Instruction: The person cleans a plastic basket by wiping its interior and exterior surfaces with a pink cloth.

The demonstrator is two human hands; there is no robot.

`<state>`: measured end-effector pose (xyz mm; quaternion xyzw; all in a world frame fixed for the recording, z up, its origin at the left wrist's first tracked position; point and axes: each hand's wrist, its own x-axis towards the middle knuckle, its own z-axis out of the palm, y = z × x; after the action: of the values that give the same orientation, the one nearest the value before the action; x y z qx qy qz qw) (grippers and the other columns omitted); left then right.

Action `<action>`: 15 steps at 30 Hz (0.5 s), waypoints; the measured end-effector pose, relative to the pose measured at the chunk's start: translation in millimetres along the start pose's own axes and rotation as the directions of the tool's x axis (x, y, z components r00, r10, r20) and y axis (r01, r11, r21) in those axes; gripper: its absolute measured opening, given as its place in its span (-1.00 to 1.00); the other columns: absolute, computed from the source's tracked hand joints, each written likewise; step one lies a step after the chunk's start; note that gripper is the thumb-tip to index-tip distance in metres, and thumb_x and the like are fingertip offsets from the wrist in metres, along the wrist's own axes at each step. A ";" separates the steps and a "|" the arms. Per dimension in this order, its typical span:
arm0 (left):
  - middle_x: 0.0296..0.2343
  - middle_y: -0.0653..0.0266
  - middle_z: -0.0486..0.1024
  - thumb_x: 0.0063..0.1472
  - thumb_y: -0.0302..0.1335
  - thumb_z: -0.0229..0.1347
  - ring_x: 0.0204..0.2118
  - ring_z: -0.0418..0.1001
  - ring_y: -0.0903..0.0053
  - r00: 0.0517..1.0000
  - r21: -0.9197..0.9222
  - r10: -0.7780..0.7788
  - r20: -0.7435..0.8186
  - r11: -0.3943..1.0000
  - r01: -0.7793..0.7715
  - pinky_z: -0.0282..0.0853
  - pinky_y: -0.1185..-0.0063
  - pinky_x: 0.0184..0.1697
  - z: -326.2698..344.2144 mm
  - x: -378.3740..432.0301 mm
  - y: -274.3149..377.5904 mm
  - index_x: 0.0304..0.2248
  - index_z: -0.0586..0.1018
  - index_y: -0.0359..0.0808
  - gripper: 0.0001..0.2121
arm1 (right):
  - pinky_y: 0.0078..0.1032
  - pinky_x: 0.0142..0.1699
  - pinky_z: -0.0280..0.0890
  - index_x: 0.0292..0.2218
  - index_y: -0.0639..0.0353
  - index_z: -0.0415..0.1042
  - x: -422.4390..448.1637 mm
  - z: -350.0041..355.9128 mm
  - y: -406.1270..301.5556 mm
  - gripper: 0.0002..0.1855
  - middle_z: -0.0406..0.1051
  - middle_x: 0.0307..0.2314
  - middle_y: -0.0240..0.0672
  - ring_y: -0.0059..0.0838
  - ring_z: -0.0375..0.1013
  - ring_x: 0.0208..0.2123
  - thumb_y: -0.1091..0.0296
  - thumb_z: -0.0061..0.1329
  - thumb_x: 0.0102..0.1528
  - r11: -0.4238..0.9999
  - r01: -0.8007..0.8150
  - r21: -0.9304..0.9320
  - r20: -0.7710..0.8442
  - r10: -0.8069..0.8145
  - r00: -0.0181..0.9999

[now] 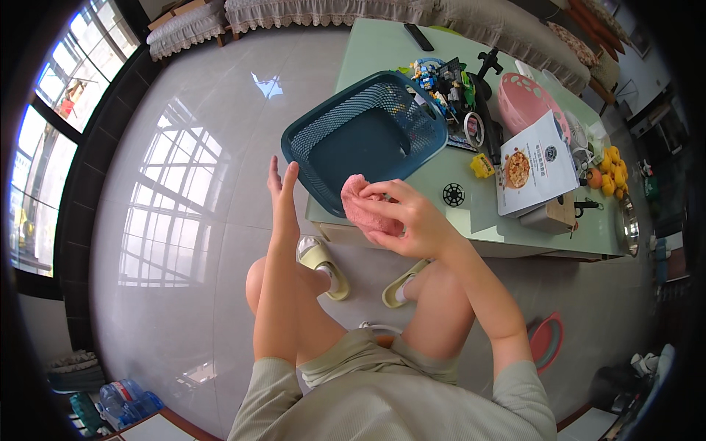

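Observation:
A dark blue-green plastic basket (361, 135) with perforated walls sits tilted in view on the near left corner of the glass-topped table (411, 187), with nothing inside it. My right hand (411, 212) pinches a crumpled pink cloth (367, 212) between thumb and fingers, in front of the basket's near rim. The cloth hides part of that rim. Beside the basket's left corner, my left hand (284, 187) is raised edge-on, its thumb apart from the fingers, holding nothing. Whether it touches the basket cannot be told.
Toy bricks (441, 82), a yellow block (482, 165), a black round grille (453, 194), a pink perforated basket (532, 102), a printed white bag (535, 165) and yellow fruit (612, 171) lie on the table. A remote (418, 37) lies at its far edge. A pink basin (546, 342) stands at right.

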<state>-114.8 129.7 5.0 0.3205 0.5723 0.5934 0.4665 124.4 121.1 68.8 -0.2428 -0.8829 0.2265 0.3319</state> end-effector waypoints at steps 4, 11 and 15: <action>0.21 0.13 -0.10 0.08 0.01 0.13 0.28 -0.16 0.28 0.985 -0.001 0.037 -0.171 0.999 -0.038 -0.17 0.35 0.25 -6.5 6.3 4.2 0.22 0.08 -0.08 -0.21 | -0.37 -0.10 0.31 -0.06 0.08 0.45 19.2 7.8 1.7 -0.38 0.32 -0.19 -0.32 -0.27 0.30 -0.15 0.45 0.21 -0.26 0.992 0.002 -0.129 -0.044 -0.008 0.999; 0.11 0.15 0.03 0.08 -0.06 0.18 0.18 0.03 0.33 0.957 0.094 0.107 -0.271 0.992 -0.084 0.05 0.38 0.16 -4.3 9.0 5.9 0.16 0.19 -0.14 -0.28 | -0.35 -0.07 0.31 -0.19 0.09 0.46 52.3 10.6 19.8 -0.55 0.34 -0.20 -0.32 -0.29 0.32 -0.12 0.45 0.18 -0.21 0.901 0.248 -0.355 0.000 -0.265 0.964; -0.05 0.22 0.17 0.17 -0.15 0.12 0.02 0.19 0.45 0.854 0.225 0.378 -0.356 0.922 -0.315 0.11 0.46 0.09 -5.2 7.7 -3.1 0.01 0.28 -0.24 -0.48 | -0.28 0.00 0.26 -0.33 0.08 0.44 50.5 21.0 35.5 -0.77 0.39 -0.25 -0.33 -0.29 0.39 -0.16 0.34 0.13 -0.09 0.934 0.212 -0.288 0.140 -0.178 0.974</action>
<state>-121.8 134.5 0.0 0.3289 0.6320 0.6725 0.2003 86.3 173.0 58.8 -0.1884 -0.9440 0.0685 0.2621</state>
